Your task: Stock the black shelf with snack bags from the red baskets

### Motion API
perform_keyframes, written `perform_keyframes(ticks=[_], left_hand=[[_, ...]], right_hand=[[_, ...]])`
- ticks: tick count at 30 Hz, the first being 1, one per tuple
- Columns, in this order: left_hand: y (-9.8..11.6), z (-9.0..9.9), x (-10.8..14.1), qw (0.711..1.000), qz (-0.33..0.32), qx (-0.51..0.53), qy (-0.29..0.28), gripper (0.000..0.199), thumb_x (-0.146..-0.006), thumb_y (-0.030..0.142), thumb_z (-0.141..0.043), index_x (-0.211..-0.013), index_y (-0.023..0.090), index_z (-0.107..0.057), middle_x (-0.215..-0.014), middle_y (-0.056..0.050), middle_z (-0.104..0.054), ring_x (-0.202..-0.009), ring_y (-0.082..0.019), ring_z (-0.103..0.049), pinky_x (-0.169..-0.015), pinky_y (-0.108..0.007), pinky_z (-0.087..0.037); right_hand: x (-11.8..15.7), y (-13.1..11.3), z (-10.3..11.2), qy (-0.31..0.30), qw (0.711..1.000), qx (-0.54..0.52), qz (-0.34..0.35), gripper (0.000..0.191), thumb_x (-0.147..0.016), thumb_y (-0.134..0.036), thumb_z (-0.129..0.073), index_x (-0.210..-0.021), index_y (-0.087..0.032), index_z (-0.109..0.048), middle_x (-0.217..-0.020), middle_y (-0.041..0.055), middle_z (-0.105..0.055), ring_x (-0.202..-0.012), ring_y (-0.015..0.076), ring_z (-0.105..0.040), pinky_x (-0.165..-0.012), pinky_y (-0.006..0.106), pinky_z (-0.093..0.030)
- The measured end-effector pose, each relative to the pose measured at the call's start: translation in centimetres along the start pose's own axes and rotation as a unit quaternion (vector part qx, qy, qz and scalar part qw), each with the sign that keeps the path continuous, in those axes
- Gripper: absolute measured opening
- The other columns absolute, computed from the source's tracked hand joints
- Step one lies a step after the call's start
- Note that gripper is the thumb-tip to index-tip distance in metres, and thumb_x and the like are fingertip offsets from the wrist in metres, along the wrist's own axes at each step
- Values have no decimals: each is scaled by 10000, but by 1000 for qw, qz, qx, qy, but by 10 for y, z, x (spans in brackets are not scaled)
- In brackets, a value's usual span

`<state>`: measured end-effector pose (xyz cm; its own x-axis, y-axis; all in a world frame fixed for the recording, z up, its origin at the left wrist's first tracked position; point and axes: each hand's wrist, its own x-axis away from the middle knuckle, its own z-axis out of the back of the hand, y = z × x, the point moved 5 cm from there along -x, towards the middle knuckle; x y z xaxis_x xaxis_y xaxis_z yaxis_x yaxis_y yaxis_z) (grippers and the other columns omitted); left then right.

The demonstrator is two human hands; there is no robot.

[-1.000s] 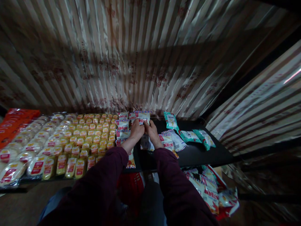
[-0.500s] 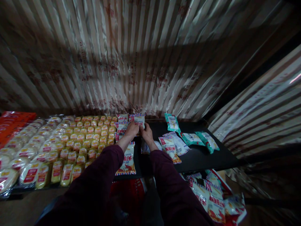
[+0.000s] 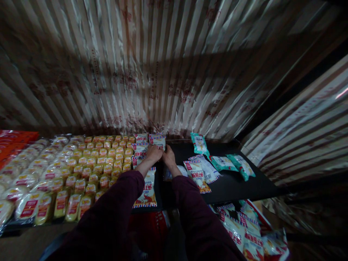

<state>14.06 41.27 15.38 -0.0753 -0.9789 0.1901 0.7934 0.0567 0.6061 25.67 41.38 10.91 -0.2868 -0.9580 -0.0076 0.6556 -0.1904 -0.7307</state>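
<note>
Both hands meet over the white snack bags at the back of the black shelf. My left hand [image 3: 153,153] is closed on the lower part of a white bag with a striped edge [image 3: 157,142]. Against its right side, my right hand [image 3: 169,156] has curled fingers at the same bag's lower corner; what they pinch is hidden. A column of similar white bags [image 3: 140,149] lies just left of the hands. Nearer to me, a larger white bag with red print [image 3: 146,188] lies by the left forearm. A pale bag [image 3: 181,170] is partly covered by the right wrist.
Rows of yellow-wrapped cakes [image 3: 103,152] fill the shelf's left part. To the right lie a loose white bag [image 3: 197,175] and several green bags [image 3: 223,162] on the black shelf [image 3: 228,185]. More bags [image 3: 251,232] are heaped below. A striped sheet [image 3: 163,72] hangs behind.
Both hands have come slightly nearer to me, off the rear bag's upper part. Another bag's striped edge now shows behind it. The view has shifted a little.
</note>
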Motion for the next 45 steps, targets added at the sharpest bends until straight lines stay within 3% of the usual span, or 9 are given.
perform_keyframes(ticks=[4, 9, 13, 18, 24, 29, 35, 45], left_hand=[[1, 0, 2, 1000, -11, -11, 1, 368, -838, 170, -426, -1133, 131, -642, -1196, -158, -648, -1155, -218, -583, -914, -257, -454], [2, 0, 5, 1000, -13, -25, -8, 372, -833, 153, -415, -1117, 96, -649, -1216, -196, -628, -1148, -240, -589, -934, -283, -451], [2, 0, 5, 999, -17, -32, -14, 365, -813, 153, -449, -1116, 118, -649, -1235, -184, -622, -1149, -244, -590, -930, -290, -458], [4, 0, 4, 999, -25, -39, -18, 354, -812, 166, -445, -1083, 113, -667, -1203, -192, -636, -1132, -250, -602, -939, -304, -460], [5, 0, 5, 998, -26, -50, -19, 355, -817, 172, -452, -1103, 114, -655, -1206, -190, -632, -1145, -245, -594, -955, -318, -459], [6, 2, 9, 998, -29, -52, -13, 349, -817, 167, -453, -1095, 114, -657, -1217, -192, -620, -1164, -253, -578, -982, -322, -443], [9, 2, 12, 998, -27, -55, -7, 358, -839, 197, -442, -1123, 93, -635, -1297, -225, -551, -1162, -288, -576, -963, -344, -455], [5, 5, 12, 998, -34, -56, 6, 387, -830, 165, -436, -1165, 62, -602, -1283, -235, -559, -1195, -274, -550, -992, -322, -427]], right_hand=[[-2, -2, 1, -7, 1000, -8, -16, 518, -908, -409, -448, -1355, -147, -458, -1215, 138, -635, -1127, 238, -600, -971, 339, -431], [-8, 1, -5, -46, 998, -24, -36, 437, -915, -385, -429, -1289, -181, -524, -1127, 116, -678, -1049, 231, -637, -924, 333, -460], [-17, 5, -6, -35, 998, -35, -49, 458, -889, -375, -469, -1307, -191, -513, -1167, 113, -663, -1084, 233, -623, -950, 349, -450], [-32, 10, -10, -26, 994, -91, -58, 529, -887, -478, -459, -1321, -178, -499, -1195, 131, -648, -1095, 233, -618, -945, 358, -457], [-43, 14, -18, -40, 991, -117, -45, 431, -902, -417, -446, -1236, -169, -561, -1156, 110, -672, -1036, 187, -644, -903, 310, -476], [-39, 12, -13, -28, 994, -97, -41, 470, -892, -433, -470, -1278, -172, -530, -1191, 133, -652, -1079, 218, -629, -938, 346, -459], [-28, -2, -8, -29, 999, 10, -16, 549, -896, -496, -470, -1353, -193, -457, -1140, 132, -669, -1069, 265, -635, -928, 382, -459], [-18, -6, 1, -33, 999, 3, -16, 552, -907, -476, -451, -1369, -173, -437, -1222, 134, -632, -1127, 263, -604, -966, 372, -437]])
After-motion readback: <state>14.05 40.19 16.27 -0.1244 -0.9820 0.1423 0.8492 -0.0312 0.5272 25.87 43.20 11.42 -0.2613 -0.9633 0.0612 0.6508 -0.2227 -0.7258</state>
